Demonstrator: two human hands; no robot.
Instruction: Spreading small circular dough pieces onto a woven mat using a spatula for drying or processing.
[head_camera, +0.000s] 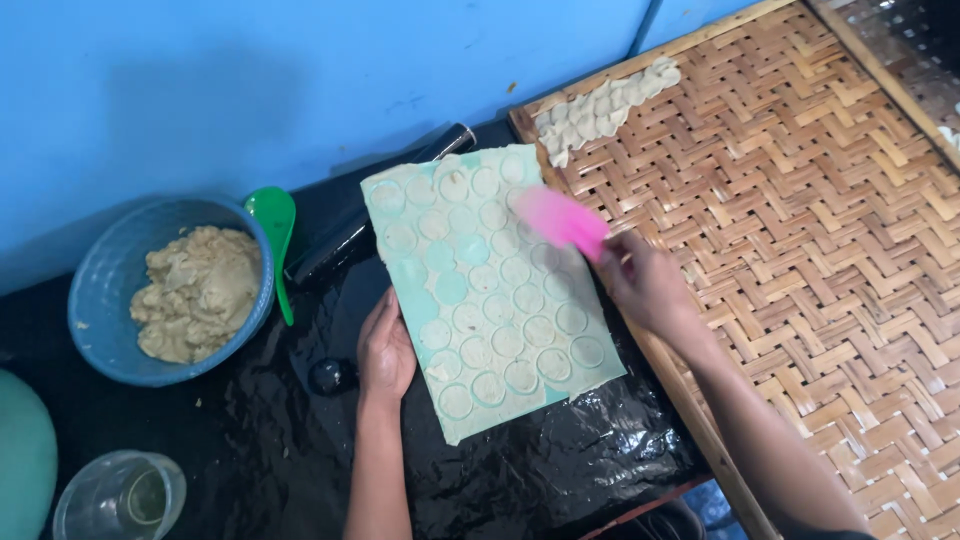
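A thin sheet of pale dough (500, 300), cut into several round discs, lies on a light green board (448, 285). My left hand (385, 350) rests flat against the board's left edge. My right hand (645, 285) grips a pink spatula (562, 220), blurred, with its blade over the upper right part of the dough sheet. Several cut dough pieces (600, 108) lie in a row at the top left corner of the woven bamboo tray (800, 230).
A blue bowl (100, 300) with lumpy dough (197, 292) stands at the left, a green spoon (274, 225) beside it. A dark rolling pin (340, 245) lies behind the board. A clear cup (120, 497) sits front left. Black plastic sheet (280, 450) covers the table; a blue wall is behind.
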